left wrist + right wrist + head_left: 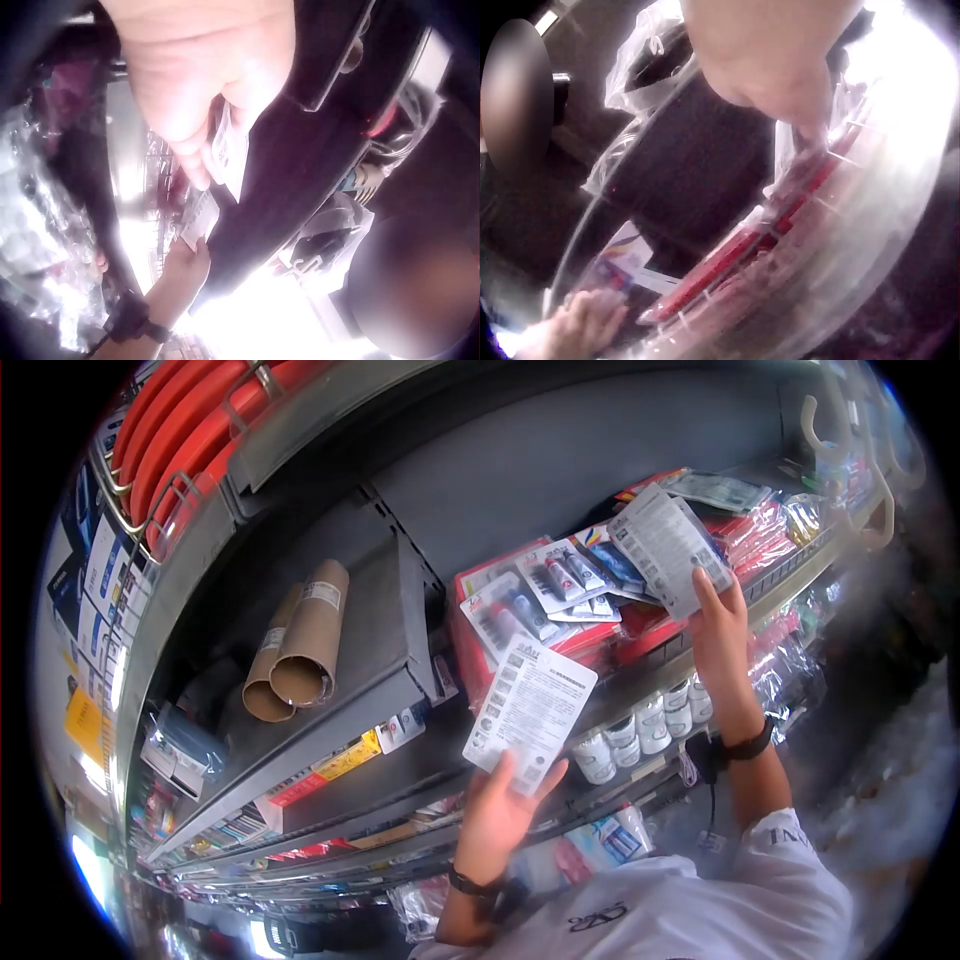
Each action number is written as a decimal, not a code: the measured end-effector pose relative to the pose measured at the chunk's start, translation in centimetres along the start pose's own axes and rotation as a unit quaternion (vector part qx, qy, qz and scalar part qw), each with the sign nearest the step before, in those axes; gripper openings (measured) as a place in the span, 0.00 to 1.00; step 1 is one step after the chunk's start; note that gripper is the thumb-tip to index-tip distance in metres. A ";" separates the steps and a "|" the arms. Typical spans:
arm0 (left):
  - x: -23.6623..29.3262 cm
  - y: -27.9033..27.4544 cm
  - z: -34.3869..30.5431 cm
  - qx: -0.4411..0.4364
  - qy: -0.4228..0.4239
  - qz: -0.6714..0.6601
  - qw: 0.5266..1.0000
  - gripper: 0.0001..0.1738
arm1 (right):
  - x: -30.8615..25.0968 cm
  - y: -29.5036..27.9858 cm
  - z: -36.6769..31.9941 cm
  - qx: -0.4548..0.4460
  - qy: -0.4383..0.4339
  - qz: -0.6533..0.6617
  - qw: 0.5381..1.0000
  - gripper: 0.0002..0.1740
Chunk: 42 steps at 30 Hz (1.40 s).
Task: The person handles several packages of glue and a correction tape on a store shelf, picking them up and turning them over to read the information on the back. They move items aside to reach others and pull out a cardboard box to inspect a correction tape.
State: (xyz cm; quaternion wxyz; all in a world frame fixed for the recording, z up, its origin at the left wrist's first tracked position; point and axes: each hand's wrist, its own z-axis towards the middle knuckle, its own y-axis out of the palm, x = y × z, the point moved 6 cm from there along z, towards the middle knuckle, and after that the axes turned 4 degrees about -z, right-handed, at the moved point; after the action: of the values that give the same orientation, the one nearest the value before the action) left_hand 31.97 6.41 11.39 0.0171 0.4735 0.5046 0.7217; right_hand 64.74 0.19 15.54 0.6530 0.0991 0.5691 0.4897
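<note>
Left hand: pinches one printed backing card, thumb over its lower edge, printed side toward the person; located just in front of the blister-pack pile.
Right hand: pinches grey-printed cards, apparently overlapping, at the pile's right end. Hands well apart.
Blister-pack pile: clear blisters on white cards, small tubes inside; packs lie at assorted angles.
Red plastic-wrapped packs: right of the pile; contents cannot be told.
White lidded pots: rowed on a tier below the pile; contents hidden.
Clear bag: lower still beneath the pile, bluish items inside, details blurred.
Cardboard tubes, two: left of the pile, side by side, open ends toward the person.
Wire rack: far upper left of the pile, holding red rounded pieces.
</note>
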 end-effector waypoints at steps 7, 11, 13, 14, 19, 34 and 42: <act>1.6 -0.9 -2.7 -0.026 0.014 0.028 0.999 0.25 | -2.2 -0.8 -2.3 0.013 -0.091 -0.060 0.994 0.18; 2.5 -2.1 -3.9 -0.006 0.035 0.100 0.994 0.26 | -3.2 -2.5 -4.9 0.069 -0.102 -0.063 0.990 0.16; 3.2 -2.2 -4.6 0.034 0.064 0.210 0.975 0.25 | -3.7 -3.0 -7.4 0.097 -0.101 -0.147 0.979 0.18; 3.6 -2.5 -5.1 0.061 0.079 0.264 0.959 0.24 | -3.9 -2.7 -9.3 0.103 -0.094 -0.187 0.972 0.19; 5.7 -2.6 -7.7 0.078 0.214 0.338 0.913 0.22 | -3.8 -1.2 -15.6 0.051 -0.099 -0.281 0.953 0.20; 8.7 -5.1 -15.7 0.082 0.493 0.746 0.441 0.19 | -3.7 6.5 -25.2 -0.386 -0.450 -0.489 0.640 0.15; 8.3 -6.5 -16.3 0.105 0.459 0.755 0.456 0.17 | -2.5 7.7 -25.7 -0.369 -0.478 -0.488 0.630 0.17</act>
State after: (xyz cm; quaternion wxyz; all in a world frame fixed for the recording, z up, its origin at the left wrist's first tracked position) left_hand 13.10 2.15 11.39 -0.8185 0.2678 -0.0444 0.5064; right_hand 39.40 -8.83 13.95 0.9591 -0.2225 -0.0860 0.1525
